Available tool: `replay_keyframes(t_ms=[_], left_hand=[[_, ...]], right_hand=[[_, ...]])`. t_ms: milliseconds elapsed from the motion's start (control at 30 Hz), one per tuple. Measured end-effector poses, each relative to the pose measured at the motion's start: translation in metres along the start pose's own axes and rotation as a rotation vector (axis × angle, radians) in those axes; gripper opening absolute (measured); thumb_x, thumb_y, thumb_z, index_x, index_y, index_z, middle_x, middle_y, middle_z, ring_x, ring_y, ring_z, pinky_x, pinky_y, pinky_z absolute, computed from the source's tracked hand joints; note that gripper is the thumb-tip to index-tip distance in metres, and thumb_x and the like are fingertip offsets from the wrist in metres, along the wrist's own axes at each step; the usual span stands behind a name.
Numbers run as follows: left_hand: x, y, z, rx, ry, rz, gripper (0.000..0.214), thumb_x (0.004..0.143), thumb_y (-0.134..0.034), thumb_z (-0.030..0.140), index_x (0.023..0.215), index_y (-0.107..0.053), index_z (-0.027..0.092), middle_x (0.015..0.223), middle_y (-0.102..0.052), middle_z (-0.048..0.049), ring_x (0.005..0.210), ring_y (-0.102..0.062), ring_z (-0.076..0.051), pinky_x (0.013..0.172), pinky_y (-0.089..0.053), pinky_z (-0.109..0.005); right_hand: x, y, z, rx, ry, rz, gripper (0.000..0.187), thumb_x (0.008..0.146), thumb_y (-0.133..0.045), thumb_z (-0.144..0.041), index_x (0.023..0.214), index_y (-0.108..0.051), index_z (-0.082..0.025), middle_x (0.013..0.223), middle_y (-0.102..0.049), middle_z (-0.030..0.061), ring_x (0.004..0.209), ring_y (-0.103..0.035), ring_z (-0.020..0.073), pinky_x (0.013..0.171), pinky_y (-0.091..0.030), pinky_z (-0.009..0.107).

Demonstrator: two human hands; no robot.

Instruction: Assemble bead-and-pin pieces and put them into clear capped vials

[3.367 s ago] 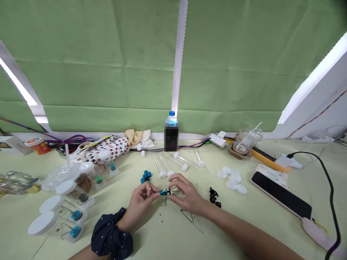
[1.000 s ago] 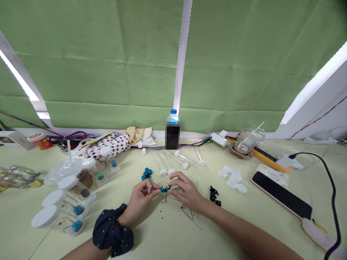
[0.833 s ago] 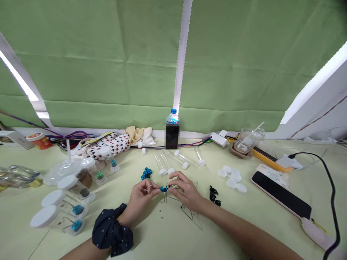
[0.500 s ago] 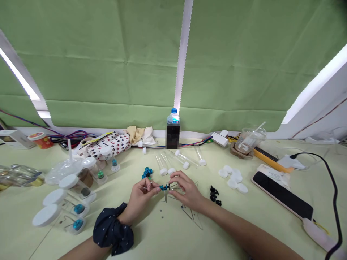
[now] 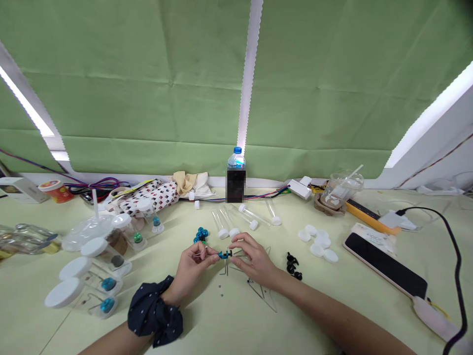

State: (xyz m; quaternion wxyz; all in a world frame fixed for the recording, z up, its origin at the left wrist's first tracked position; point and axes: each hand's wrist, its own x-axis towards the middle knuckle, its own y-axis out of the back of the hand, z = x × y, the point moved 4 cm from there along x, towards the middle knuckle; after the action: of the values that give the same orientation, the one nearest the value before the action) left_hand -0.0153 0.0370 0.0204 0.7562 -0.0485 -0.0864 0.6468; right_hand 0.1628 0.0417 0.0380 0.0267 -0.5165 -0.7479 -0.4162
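Note:
My left hand [image 5: 194, 266], with a dark dotted scrunchie [image 5: 155, 313] at its wrist, pinches a small blue metal part with a black end [image 5: 223, 255] between thumb and finger. A thin metal rod shows at the same fingers. My right hand [image 5: 255, 259] closes thumb and forefinger around the black end. Bent hex keys [image 5: 226, 268] lie just below the part. More thin bent wires [image 5: 263, 293] lie under and beside my right hand. Two tiny metal bits [image 5: 220, 295] rest on the table. Behind my left hand sits a cluster of blue round parts [image 5: 200, 234].
Clear tubes with white caps [image 5: 254, 217] lie ahead. Black pieces [image 5: 292, 266], white discs [image 5: 320, 239] and a phone [image 5: 386, 266] are to the right. Several capped jars [image 5: 76, 268] with coloured parts inside stand left. A water bottle [image 5: 236, 160] stands at the back.
Both hands stay almost in place around the blue part. The right fingers shift very slightly at the black end; the rest looks the same.

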Motion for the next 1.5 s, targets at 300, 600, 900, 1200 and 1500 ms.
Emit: replay_keyframes(t_ms=[300,600,900,1200,1500], left_hand=[[0.0009,0.0003,-0.0006,0.002,0.0,0.006,0.035,0.071,-0.068,0.016,0.06,-0.035,0.019,0.07,-0.061,0.0002,0.068,-0.054,-0.013,0.067,-0.041,-0.027],[-0.0008,-0.0007,0.0011,0.005,-0.001,-0.003,0.034,0.071,-0.068,0.018,0.061,-0.036,0.019,0.07,-0.061,-0.0006,0.069,-0.055,-0.014,0.066,-0.041,-0.027],[-0.0008,-0.0025,0.0024,0.012,0.003,0.002,0.034,0.069,-0.069,0.02,0.06,-0.036,0.019,0.071,-0.063,-0.0018,0.069,-0.057,-0.015,0.067,-0.043,-0.028],[-0.0026,-0.0026,0.0044,0.027,0.013,0.026,0.035,0.069,-0.069,0.02,0.059,-0.035,0.019,0.07,-0.061,-0.0002,0.067,-0.055,-0.013,0.064,-0.042,-0.026],[-0.0023,-0.0022,0.0041,0.042,0.004,0.009,0.035,0.068,-0.07,0.022,0.06,-0.036,0.019,0.071,-0.062,-0.002,0.068,-0.056,-0.015,0.065,-0.043,-0.029]], right_hand=[[0.0005,0.0011,-0.0002,0.013,-0.004,-0.003,0.021,0.079,-0.059,-0.025,0.1,-0.055,-0.021,0.107,-0.05,0.0069,0.09,-0.051,0.0171,0.074,-0.047,0.029],[-0.0001,-0.0004,0.0015,-0.003,0.002,-0.005,0.016,0.085,-0.054,-0.029,0.096,-0.058,-0.02,0.108,-0.05,0.0076,0.086,-0.053,0.0154,0.076,-0.045,0.029],[0.0004,-0.0022,0.0016,-0.003,0.024,0.001,0.015,0.088,-0.049,-0.028,0.09,-0.06,-0.018,0.108,-0.049,0.0087,0.076,-0.053,0.013,0.072,-0.046,0.029],[0.0002,0.0033,-0.001,0.016,0.016,-0.007,0.026,0.076,-0.063,-0.029,0.1,-0.056,-0.021,0.112,-0.048,0.0087,0.092,-0.052,0.0183,0.073,-0.047,0.029],[0.0006,0.0024,-0.0019,0.003,0.04,0.0,0.018,0.081,-0.058,-0.029,0.097,-0.059,-0.02,0.11,-0.048,0.009,0.085,-0.053,0.0161,0.076,-0.046,0.03]])
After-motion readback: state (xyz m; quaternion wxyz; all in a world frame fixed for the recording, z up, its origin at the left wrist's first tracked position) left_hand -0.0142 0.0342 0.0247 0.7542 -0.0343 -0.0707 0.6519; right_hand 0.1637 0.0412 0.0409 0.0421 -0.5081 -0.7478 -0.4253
